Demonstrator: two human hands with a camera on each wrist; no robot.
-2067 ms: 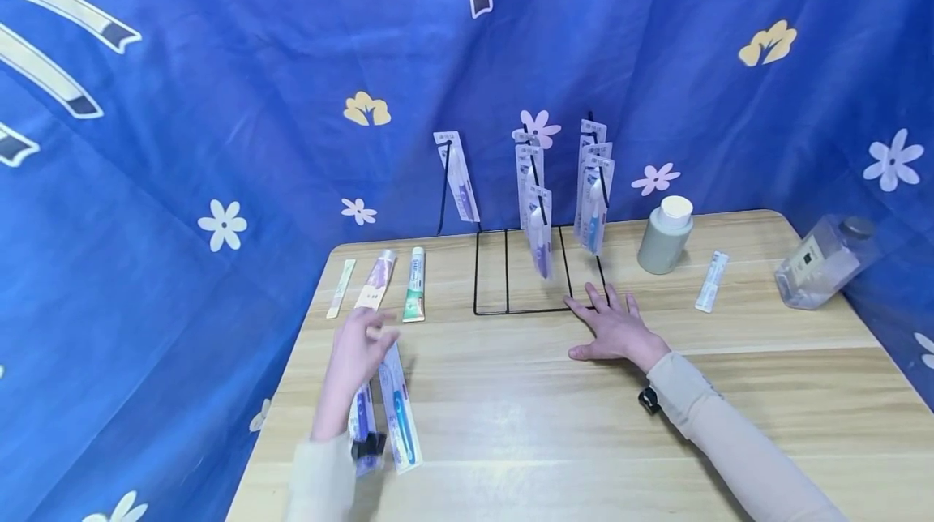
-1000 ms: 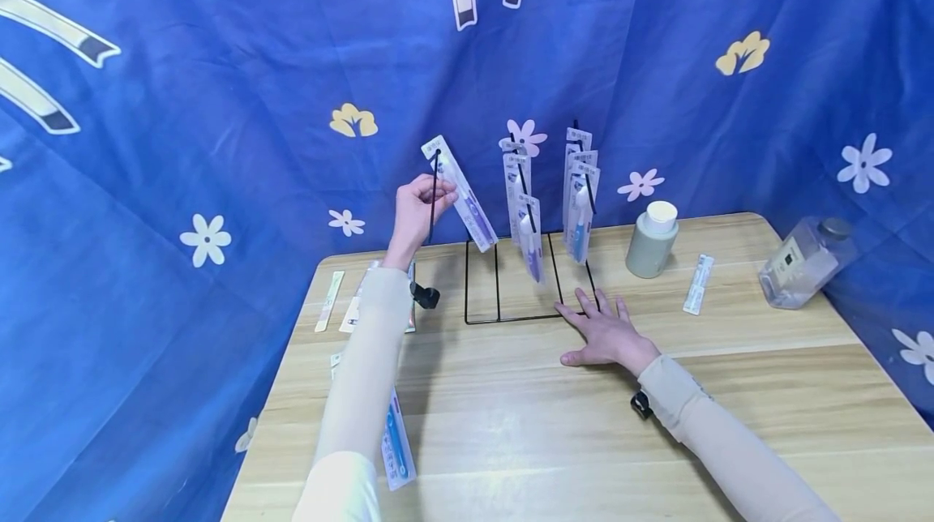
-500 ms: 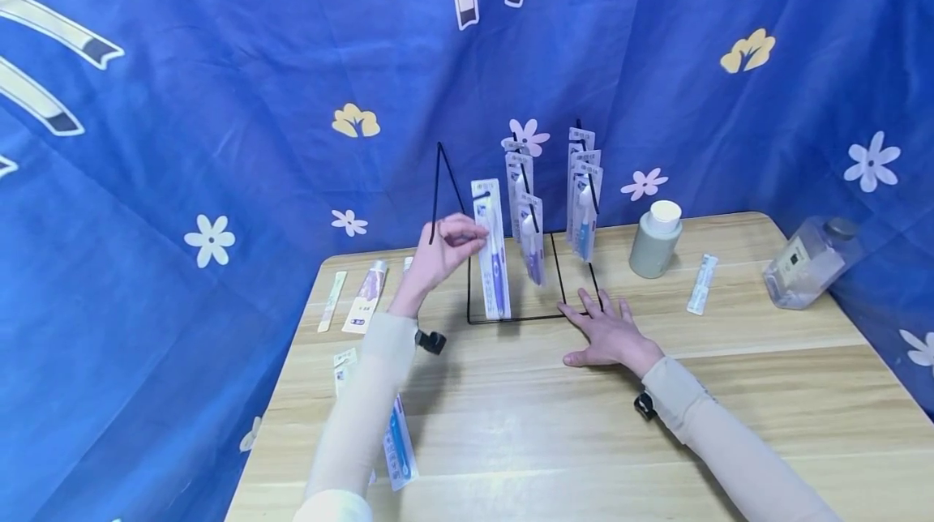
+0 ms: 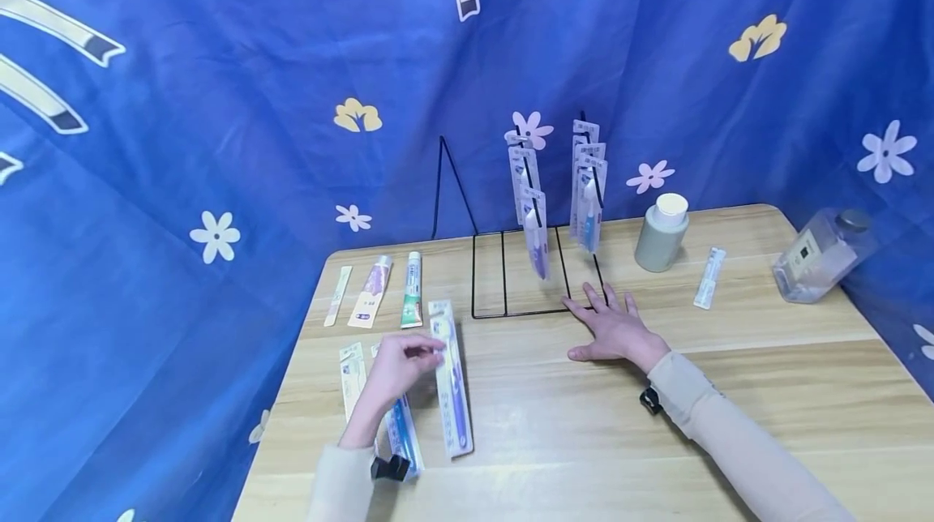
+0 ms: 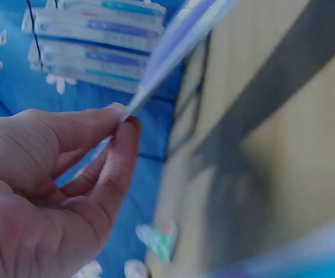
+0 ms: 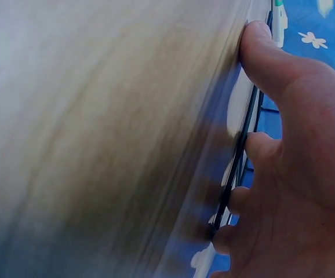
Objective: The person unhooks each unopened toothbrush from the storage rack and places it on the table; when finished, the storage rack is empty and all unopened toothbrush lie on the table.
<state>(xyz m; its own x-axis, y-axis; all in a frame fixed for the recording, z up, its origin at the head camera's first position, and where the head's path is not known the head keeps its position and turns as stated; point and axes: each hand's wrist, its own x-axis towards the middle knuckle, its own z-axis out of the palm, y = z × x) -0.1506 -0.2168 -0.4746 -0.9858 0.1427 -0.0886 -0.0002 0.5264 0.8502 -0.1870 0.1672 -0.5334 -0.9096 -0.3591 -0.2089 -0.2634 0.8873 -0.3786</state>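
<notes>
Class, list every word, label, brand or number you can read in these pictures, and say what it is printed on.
None is legible.
White toothbrush packs on the black wire rack: print too small.
Green-and-white tube: blurred.
Clear glass bottle's label: too small.
Pack pinched by left hand: unreadable.

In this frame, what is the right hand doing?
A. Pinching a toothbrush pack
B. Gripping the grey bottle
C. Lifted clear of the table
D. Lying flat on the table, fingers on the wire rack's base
D: the right hand lies spread flat on the table, fingertips over the front wire of the rack; the right wrist view shows the black wire under the fingers.
</notes>
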